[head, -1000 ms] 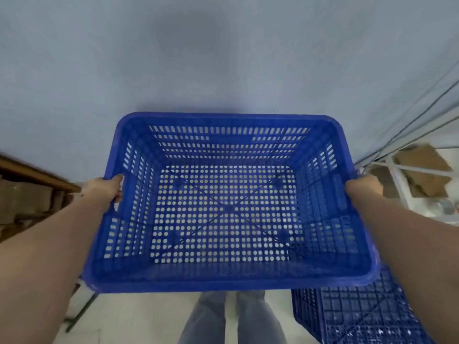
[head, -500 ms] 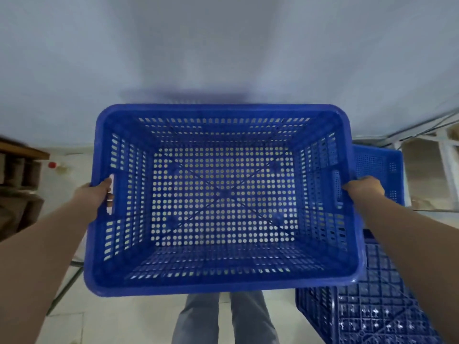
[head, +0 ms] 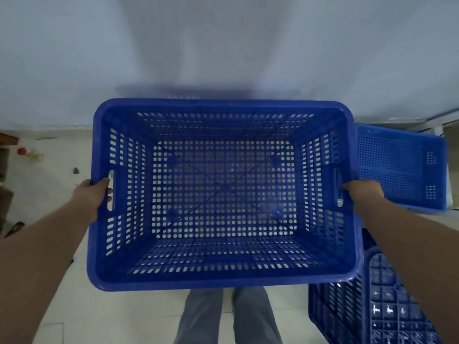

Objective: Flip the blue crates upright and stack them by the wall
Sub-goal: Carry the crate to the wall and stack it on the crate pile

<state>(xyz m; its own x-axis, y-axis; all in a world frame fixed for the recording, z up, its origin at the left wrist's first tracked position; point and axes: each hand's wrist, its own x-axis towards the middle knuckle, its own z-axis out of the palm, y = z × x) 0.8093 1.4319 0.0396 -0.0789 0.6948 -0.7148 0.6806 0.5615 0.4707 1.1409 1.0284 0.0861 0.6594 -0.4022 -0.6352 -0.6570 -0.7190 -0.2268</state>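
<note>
I hold a blue perforated crate (head: 223,274) upright in front of me, its open top facing the camera. My left hand (head: 93,194) grips its left handle slot and my right hand (head: 361,192) grips its right handle. Behind its far rim the blurred edge of another blue crate (head: 183,95) shows against the wall. An upside-down blue crate (head: 400,167) lies to the right by the wall. Another upside-down blue crate (head: 380,311) sits at the lower right, its ribbed base up.
A pale wall (head: 223,45) fills the upper view, with light floor tiles (head: 49,175) below. A small red object (head: 21,151) and debris lie on the floor at far left beside dark wooden items (head: 5,194). My legs (head: 226,316) show below the crate.
The crate in my hands has come lower and closer to the wall. The view has tipped down, showing more floor and the upside-down crate at the right.
</note>
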